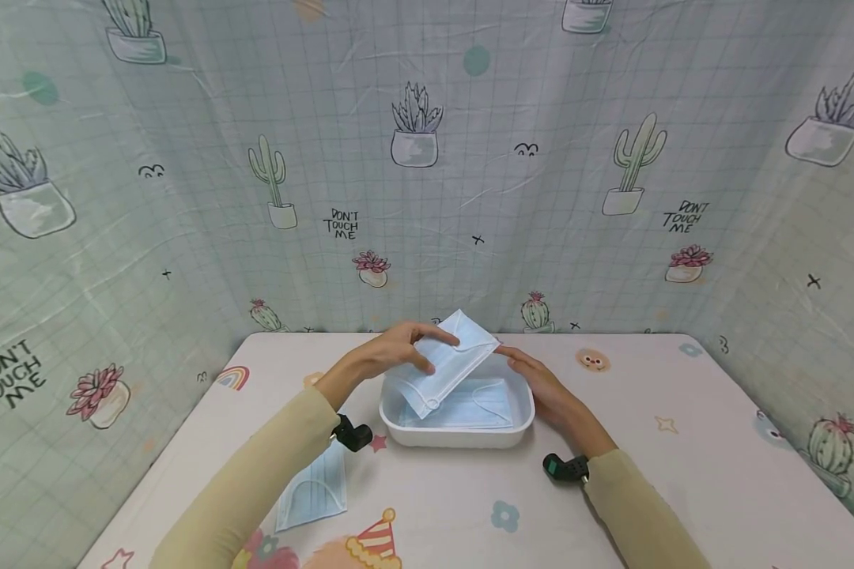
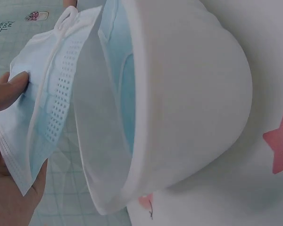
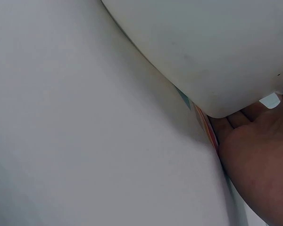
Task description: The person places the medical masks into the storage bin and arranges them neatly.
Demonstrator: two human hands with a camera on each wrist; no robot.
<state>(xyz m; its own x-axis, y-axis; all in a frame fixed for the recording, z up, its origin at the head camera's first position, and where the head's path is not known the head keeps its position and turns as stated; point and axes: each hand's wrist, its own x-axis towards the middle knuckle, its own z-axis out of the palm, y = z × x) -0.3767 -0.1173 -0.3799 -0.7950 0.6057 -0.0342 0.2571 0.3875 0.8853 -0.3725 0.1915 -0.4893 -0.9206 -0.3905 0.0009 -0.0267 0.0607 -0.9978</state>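
My left hand [image 1: 403, 348] pinches a light blue disposable face mask [image 1: 457, 365] between thumb and fingers. The mask is tilted above a white plastic container [image 1: 455, 439], with its lower corner over the opening. Inside the container lies another blue face mask [image 1: 494, 405], flat, its ear loop showing. In the left wrist view, the thumb [image 2: 14, 92] lies on the held mask, beside its white ear loop. Beside the container's right wall is my right hand [image 1: 546, 389], its extended fingers resting along the far right rim, fingertips close to the held mask's right corner.
One more blue face mask [image 1: 318, 491] lies on the table at front left, partly under my left forearm. The white table cover [image 1: 683, 490] has printed cartoons. A curtain with cactus prints [image 1: 470, 197] stands behind and at both sides.
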